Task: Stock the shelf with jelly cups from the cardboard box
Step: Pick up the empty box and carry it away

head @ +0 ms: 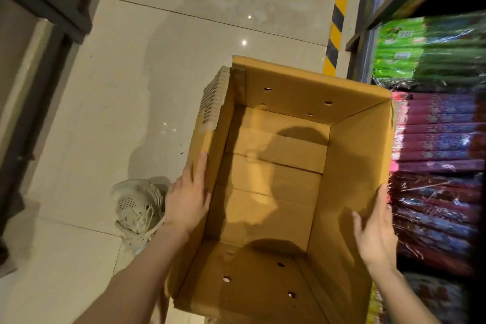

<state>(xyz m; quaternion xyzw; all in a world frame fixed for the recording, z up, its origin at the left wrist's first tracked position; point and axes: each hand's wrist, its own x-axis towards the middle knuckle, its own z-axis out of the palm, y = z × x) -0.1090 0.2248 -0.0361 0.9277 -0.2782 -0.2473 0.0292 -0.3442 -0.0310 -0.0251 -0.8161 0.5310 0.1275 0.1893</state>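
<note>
A: Head view: the cardboard box (276, 192) is empty, gripped between both hands, its long axis running away from them.
B: Grip?
A: Left hand (188, 202) flat outside, right hand (376, 231) clasping the rim; packed shelf (434, 139) just beyond the right.

One cardboard box (276, 166); two hands (188, 200); one shoe (139, 208)

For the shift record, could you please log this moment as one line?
brown cardboard box: empty, lifted | left hand: flat on left wall | right hand: grips right wall | shelf: stocked with packs
</note>
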